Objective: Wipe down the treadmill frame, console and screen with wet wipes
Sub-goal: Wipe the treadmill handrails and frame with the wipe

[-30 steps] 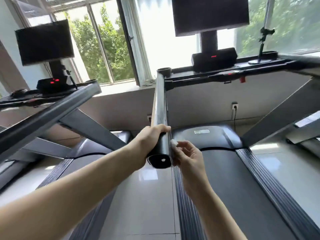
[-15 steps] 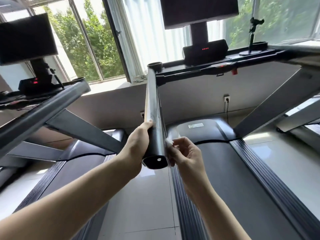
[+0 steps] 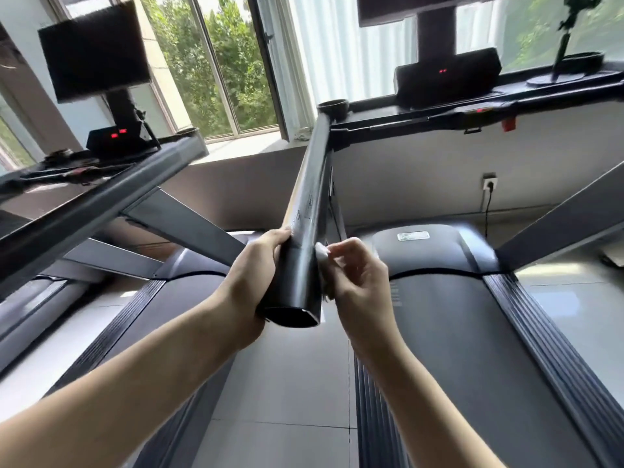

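Me: Since a second ago, my left hand [image 3: 256, 275] has slipped off the top of the handrail [image 3: 307, 197] to its left flank, fingers curled round the tube near its open end.
Reader: And the right hand?
Me: My right hand [image 3: 359, 282] pinches the wet wipe [image 3: 321, 261] between curled fingers and presses it to the handrail's right side, just by the end.
Reader: How far along is the task?
Me: Early, I judge. Only this end of the handrail is under the wet wipe; whether its length is done, the view cannot tell. The console [image 3: 445, 79] and screen [image 3: 422, 8] stand well apart, up by the window, with neither hand on them.
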